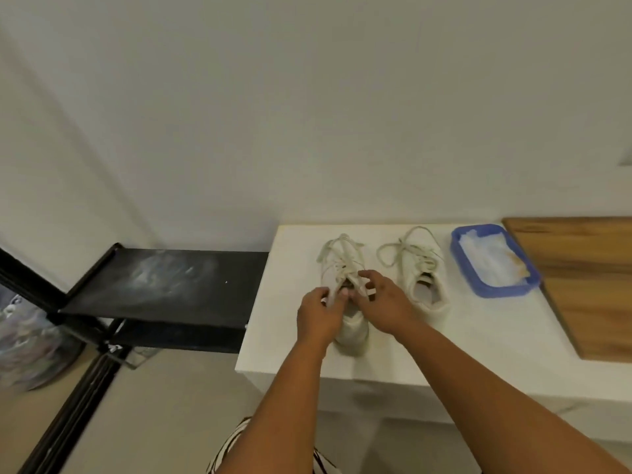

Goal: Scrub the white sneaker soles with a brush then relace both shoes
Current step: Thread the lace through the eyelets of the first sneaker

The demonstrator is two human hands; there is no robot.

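Two white sneakers stand side by side on a white table (pixel 478 354), toes toward the wall. Both my hands are on the left sneaker (pixel 352 328). My left hand (pixel 318 314) pinches a white lace (pixel 337 268) at the tongue. My right hand (pixel 383 299) has its fingers curled over the eyelet area, pinching lace there. The right sneaker (pixel 425 278) stands untouched, its lace lying in loose loops over the toe. No brush is clearly visible.
A blue plastic tray (pixel 460 265) holding something white sits right of the sneakers. A wooden board (pixel 588 285) lies at the table's right end. A black shelf rack (pixel 160 285) stands left of the table, against the wall.
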